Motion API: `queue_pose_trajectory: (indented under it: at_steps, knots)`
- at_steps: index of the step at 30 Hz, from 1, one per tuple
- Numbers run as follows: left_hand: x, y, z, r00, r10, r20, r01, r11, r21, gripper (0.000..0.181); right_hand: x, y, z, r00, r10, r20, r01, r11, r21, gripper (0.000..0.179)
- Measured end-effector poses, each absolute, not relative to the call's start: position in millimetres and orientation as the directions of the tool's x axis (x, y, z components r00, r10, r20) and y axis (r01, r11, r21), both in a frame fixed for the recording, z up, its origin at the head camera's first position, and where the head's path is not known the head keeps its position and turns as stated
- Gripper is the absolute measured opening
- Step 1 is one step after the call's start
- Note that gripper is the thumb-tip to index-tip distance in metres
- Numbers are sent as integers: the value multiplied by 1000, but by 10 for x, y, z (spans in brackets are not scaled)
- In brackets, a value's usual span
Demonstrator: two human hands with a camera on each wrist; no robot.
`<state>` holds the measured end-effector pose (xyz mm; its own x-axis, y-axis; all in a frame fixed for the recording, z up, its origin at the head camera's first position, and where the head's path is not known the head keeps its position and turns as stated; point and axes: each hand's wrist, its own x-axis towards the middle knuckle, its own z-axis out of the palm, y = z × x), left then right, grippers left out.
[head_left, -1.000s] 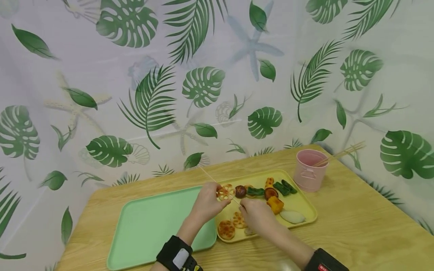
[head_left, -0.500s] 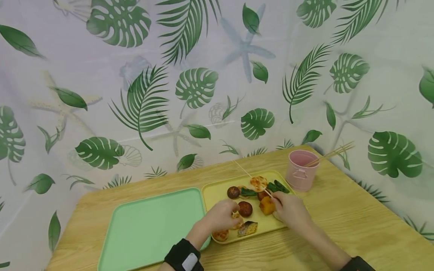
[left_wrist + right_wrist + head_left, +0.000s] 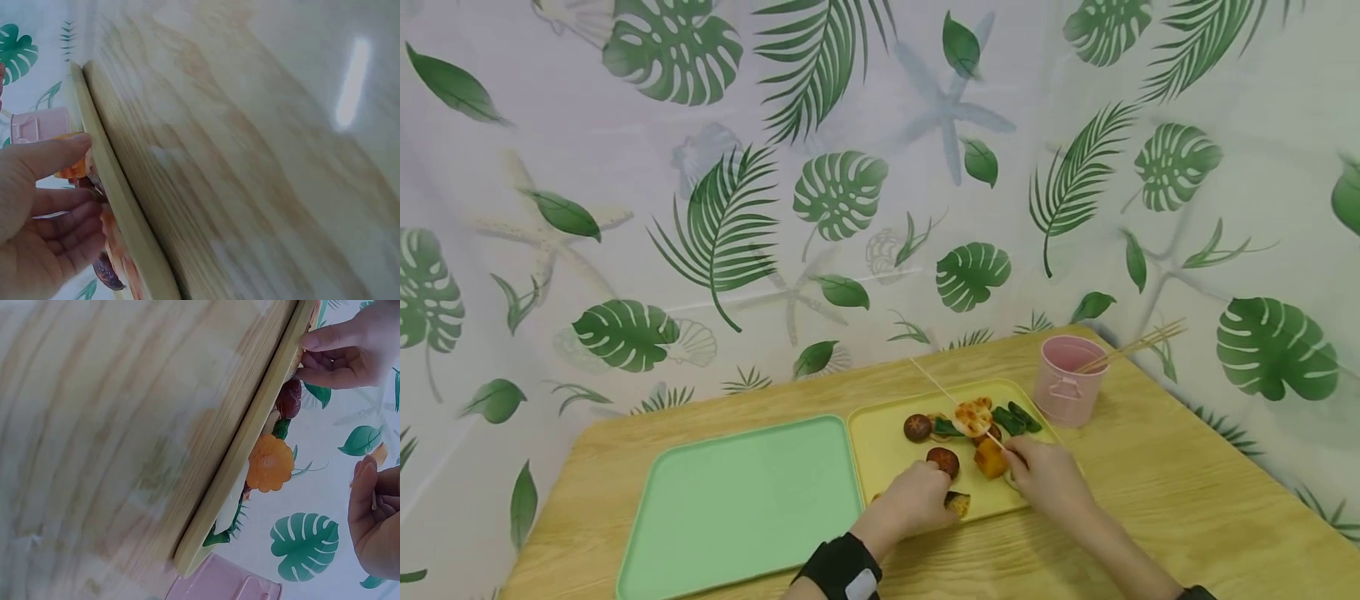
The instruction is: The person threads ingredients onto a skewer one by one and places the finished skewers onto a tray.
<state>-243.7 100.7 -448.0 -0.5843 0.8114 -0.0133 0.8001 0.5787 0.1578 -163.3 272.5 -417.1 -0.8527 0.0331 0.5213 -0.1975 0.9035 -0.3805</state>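
Observation:
My right hand (image 3: pixel 1051 477) pinches a thin wooden skewer (image 3: pixel 934 382) near its lower end. A browned lotus root slice (image 3: pixel 973 417) is threaded on it, above the yellow tray (image 3: pixel 880 433). My left hand (image 3: pixel 917 500) reaches down at the tray's front edge, thumb and forefinger apart in the left wrist view. A dark-skinned, yellowish grilled piece (image 3: pixel 957 502) shows right by its fingers, and other pieces there are hidden under the hand. Just beyond it lies a brown mushroom cap (image 3: pixel 943 462). An orange piece (image 3: pixel 991 459) sits between the hands.
Left of the yellow tray stands a light green tray (image 3: pixel 745 500). A pink bucket (image 3: pixel 1067 392) with several skewers (image 3: pixel 1138 346) is at the back right. Another mushroom cap (image 3: pixel 917 428) and green pepper pieces (image 3: pixel 1017 419) lie in the yellow tray's back. A leaf-patterned cloth (image 3: pixel 850 275) hangs behind.
The right hand has carried the skewer with the lotus root slice to the right. The left hand has let go of it and moved down to the pieces at the tray's front edge.

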Motion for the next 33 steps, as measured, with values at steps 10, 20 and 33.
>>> queue_pose_trajectory:
  at_steps: [10,20,33]
  knots:
    - [-2491,1048,-4519,-646,749,-147,703,659,267,31,-1605,2735,-4243,-853,42,520,-204,890,-407,7]
    - [-2490,1056,-4460,-613,780,-126,734,622,273,37,-1608,2737,-4245,-855,47,517,-205,885,-419,6]
    - [-2545,927,-4532,-657,754,19,685,586,433,39,-1604,2676,-4296,-853,48,519,-229,859,-457,4]
